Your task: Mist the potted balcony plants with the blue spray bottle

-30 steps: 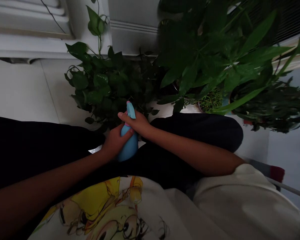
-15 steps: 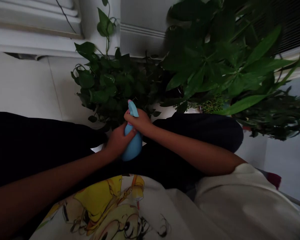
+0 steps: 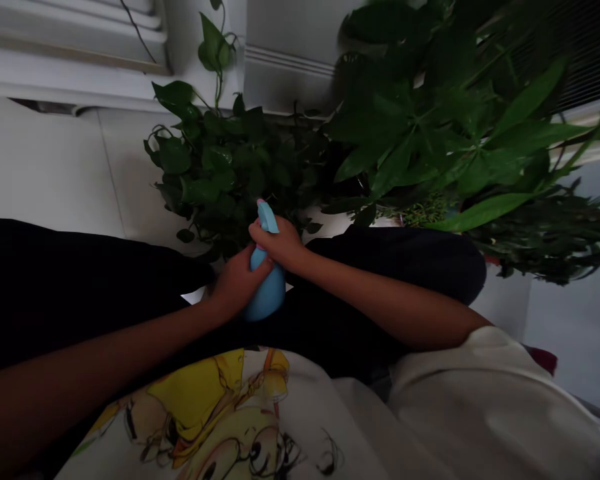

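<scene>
The left hand (image 3: 234,285) wraps the belly of the blue spray bottle (image 3: 269,293), and the right hand (image 3: 283,245) grips its neck. From the bottle, dark legs (image 3: 95,287) are close at nine and three o'clock. Leaves of the bushy plant (image 3: 220,167) crowd twelve; the big plant (image 3: 450,153) fills two. Bare floor (image 3: 45,160) is at ten. Most fingertips are hidden, and the top corner is too dark.

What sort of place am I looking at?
Probably an indoor plant corner, perhaps in a home: a trailing pothos-like plant and a broad-leaved plant grow beside pale floor tiles, and a blue spray bottle is in hand.
</scene>
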Demonstrator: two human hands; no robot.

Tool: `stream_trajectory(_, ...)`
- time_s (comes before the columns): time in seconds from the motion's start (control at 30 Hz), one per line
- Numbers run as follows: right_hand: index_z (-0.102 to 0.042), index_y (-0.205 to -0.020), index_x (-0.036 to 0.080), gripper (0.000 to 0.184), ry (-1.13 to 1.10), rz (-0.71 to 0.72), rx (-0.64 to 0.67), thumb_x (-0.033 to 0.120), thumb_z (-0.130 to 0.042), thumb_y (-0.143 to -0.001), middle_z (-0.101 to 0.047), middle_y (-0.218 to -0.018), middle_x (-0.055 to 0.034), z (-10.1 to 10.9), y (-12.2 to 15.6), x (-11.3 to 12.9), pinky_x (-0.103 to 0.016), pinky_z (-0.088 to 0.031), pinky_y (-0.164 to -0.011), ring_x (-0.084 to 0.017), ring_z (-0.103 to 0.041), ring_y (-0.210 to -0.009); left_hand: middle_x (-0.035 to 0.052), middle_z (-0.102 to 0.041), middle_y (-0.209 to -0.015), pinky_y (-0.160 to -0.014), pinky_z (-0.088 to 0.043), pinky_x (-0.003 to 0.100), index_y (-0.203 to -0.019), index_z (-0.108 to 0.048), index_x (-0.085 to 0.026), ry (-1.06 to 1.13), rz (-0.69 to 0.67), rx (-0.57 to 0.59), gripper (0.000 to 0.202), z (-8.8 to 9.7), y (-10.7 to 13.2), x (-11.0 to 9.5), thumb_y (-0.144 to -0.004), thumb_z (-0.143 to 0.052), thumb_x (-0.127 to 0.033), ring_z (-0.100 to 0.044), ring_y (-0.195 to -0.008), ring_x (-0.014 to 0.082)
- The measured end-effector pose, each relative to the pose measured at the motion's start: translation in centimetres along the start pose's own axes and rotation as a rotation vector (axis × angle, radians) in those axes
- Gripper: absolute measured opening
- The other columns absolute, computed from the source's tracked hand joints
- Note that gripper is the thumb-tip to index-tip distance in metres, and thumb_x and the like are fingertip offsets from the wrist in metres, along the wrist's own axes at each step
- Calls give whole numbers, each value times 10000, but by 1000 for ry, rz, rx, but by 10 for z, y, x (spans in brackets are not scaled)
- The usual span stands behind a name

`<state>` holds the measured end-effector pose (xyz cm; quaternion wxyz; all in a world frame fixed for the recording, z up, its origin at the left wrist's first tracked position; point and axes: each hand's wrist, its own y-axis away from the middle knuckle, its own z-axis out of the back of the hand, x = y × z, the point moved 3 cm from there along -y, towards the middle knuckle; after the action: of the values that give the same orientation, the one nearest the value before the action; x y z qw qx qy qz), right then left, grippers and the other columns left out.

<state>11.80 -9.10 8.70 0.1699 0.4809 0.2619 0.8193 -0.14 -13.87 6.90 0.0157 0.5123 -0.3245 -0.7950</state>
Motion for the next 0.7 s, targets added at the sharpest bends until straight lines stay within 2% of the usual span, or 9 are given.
stream_trajectory(0.23,-568,-664,201,151,-7,6,-17,304,-566,-775,-588,-631,25,4,2,1,-271,-429,-648,-158,-586,-674,109,-740,-1015,-728,-475,353,-1176,-664,-140,8,-1,-4,534,-1,0,-1,-875,-496,-549,-663,-877,292)
stream_trajectory(0.43,-611,-854,216,201,-119,46,90,410,-602,-800,-629,-694,32,0,-4,-3,-286,-476,-692,-166,-624,-713,120,-737,-1034,-734,-473,359,-1208,-658,-129,-3,6,-29,572,2,0,-1,-887,-472,-565,-660,-889,294)
stream_trajectory(0.7,-605,-710,205,124,4,33,82,318,-600,-761,-630,-689,24,1,-7,-2,-291,-463,-714,-175,-610,-735,103,-741,-1002,-707,-466,338,-1163,-667,-141,19,16,-26,535,-3,2,5,-889,-485,-564,-662,-851,269)
